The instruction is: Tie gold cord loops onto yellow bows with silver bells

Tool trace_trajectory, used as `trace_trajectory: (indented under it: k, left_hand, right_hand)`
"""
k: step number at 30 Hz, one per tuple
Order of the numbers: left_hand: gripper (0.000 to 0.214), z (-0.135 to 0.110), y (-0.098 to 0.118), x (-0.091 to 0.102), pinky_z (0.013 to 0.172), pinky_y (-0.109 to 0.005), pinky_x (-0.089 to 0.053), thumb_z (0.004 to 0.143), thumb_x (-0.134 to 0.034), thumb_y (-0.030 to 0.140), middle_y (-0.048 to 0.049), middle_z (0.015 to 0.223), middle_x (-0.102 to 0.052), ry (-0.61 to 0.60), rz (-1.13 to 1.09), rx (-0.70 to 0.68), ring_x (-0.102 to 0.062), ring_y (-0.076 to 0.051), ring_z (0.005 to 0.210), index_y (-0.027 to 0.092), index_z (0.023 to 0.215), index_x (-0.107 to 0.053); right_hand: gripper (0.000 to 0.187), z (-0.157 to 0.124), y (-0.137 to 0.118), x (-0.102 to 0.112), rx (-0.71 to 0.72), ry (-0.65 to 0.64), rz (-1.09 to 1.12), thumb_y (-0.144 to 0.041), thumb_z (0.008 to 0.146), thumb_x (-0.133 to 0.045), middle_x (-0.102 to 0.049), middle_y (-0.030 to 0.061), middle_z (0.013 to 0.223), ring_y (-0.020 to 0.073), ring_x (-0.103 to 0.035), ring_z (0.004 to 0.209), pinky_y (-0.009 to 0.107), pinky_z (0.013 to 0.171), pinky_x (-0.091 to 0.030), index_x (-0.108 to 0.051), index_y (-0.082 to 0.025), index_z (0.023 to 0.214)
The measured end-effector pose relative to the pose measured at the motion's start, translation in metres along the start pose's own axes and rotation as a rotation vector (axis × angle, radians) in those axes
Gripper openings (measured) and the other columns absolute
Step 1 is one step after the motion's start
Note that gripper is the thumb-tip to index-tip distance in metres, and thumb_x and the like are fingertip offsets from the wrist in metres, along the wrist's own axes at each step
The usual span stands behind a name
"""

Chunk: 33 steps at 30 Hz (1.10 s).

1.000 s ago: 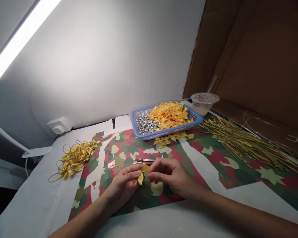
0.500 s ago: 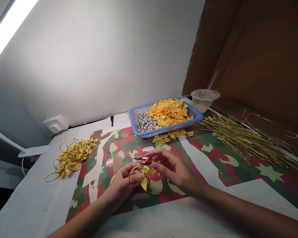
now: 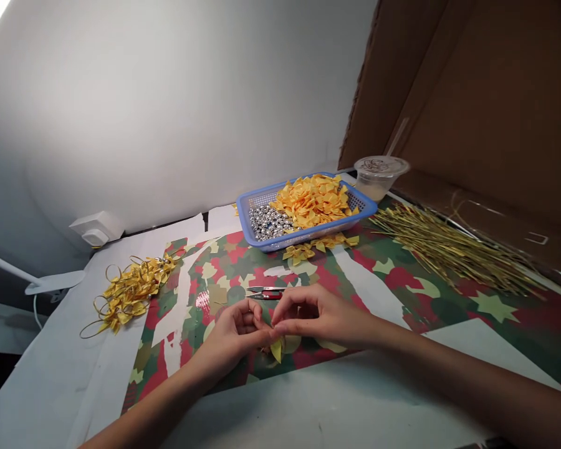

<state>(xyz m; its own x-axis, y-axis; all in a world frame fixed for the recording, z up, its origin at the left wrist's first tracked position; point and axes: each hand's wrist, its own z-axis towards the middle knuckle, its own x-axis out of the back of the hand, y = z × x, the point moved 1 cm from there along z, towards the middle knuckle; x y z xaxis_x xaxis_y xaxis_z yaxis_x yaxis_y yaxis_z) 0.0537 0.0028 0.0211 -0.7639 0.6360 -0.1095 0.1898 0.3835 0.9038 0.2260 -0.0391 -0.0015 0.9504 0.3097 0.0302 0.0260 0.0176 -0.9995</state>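
Note:
My left hand (image 3: 236, 330) is closed on a yellow ribbon bow (image 3: 276, 352) over the camouflage sheet. At the same bow, my right hand (image 3: 315, 315) pinches with thumb and forefinger, its tips meeting the left fingertips. Only a pointed yellow tail shows below the fingers; the rest of the bow and its stem are mostly hidden. Just behind the hands lies a pair of small thread snips (image 3: 264, 294) with red on the handle. To the left is a pile of yellow bows with looped gold stems (image 3: 131, 292).
A blue basket (image 3: 308, 229) holds silver beads and many yellow bows; a few loose bows (image 3: 300, 252) lie before it. Gold stems (image 3: 444, 246) are spread at right. A lidded cup with a straw (image 3: 381, 174) stands behind, near a cardboard wall (image 3: 472, 93).
My right hand has moved left and down from beside the bow to pinch at it. The looped stem seen in my left hand is now hidden. The view has shifted slightly.

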Motion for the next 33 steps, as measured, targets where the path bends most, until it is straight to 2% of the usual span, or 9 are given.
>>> trace_trajectory:
  k: [3, 9, 13, 17, 24, 33]
  left_hand:
    - [0.038, 0.0001, -0.0001, 0.0001, 0.052, -0.016, -0.04, 0.058, -0.082, 0.02, 0.0066, 0.057, -0.049, -0.005, 0.016, 0.006, -0.048, -0.006, 0.052, 0.016, 0.064, -0.045]
    - [0.034, -0.001, 0.0023, -0.0004, 0.051, -0.017, -0.039, 0.061, -0.078, 0.019, 0.0058, 0.057, -0.05, -0.012, 0.036, 0.014, -0.05, -0.007, 0.053, 0.017, 0.063, -0.044]
    - [0.034, -0.0009, 0.0047, -0.0007, 0.051, -0.016, -0.037, 0.061, -0.076, 0.015, 0.0063, 0.055, -0.049, -0.017, 0.033, 0.021, -0.047, -0.006, 0.052, 0.017, 0.061, -0.042]
    - [0.033, -0.0001, 0.003, -0.0003, 0.044, -0.015, -0.03, 0.063, -0.074, 0.017, 0.0057, 0.055, -0.051, -0.019, 0.03, 0.043, -0.046, -0.007, 0.05, 0.018, 0.063, -0.041]
    - [0.034, 0.0002, 0.0014, -0.003, 0.05, -0.018, -0.032, 0.059, -0.076, 0.013, 0.0052, 0.056, -0.051, -0.057, 0.0, 0.04, -0.043, -0.007, 0.051, 0.017, 0.063, -0.042]
    - [0.036, -0.0004, 0.0034, -0.0044, 0.052, -0.018, -0.032, 0.059, -0.076, 0.012, 0.0059, 0.057, -0.049, -0.047, -0.01, 0.049, -0.041, -0.007, 0.054, 0.018, 0.063, -0.042]
  right_hand:
    - [0.031, 0.0003, 0.0004, 0.0016, 0.009, -0.015, -0.036, -0.047, 0.074, -0.069, -0.055, -0.0002, 0.067, 0.0109, -0.045, 0.059, 0.023, 0.052, -0.034, -0.068, -0.017, 0.074]
    - [0.018, 0.0003, 0.0, 0.001, 0.09, -0.021, -0.114, -0.034, 0.083, -0.061, -0.054, 0.0003, 0.077, 0.0106, -0.046, 0.063, 0.024, 0.058, -0.037, -0.064, -0.018, 0.075]
    - [0.023, -0.002, -0.0035, -0.0026, 0.091, 0.016, -0.128, -0.038, 0.086, -0.058, -0.057, -0.0001, 0.076, 0.0098, -0.045, 0.06, 0.023, 0.057, -0.036, -0.061, -0.017, 0.076]
    - [0.026, -0.0031, -0.0044, -0.0059, 0.063, 0.063, -0.082, -0.043, 0.085, -0.058, -0.054, -0.0022, 0.068, 0.0097, -0.042, 0.057, 0.023, 0.053, -0.035, -0.06, -0.018, 0.077]
    - [0.031, -0.0001, -0.0061, -0.0056, 0.138, 0.178, 0.113, -0.049, 0.08, -0.062, -0.056, 0.0, 0.073, 0.0124, -0.05, 0.069, 0.025, 0.063, -0.043, -0.058, -0.018, 0.075]
    - [0.033, 0.0002, -0.0087, -0.0062, 0.113, 0.19, 0.177, -0.05, 0.08, -0.063, -0.054, -0.0014, 0.07, 0.0112, -0.053, 0.066, 0.024, 0.063, -0.047, -0.056, -0.018, 0.077]
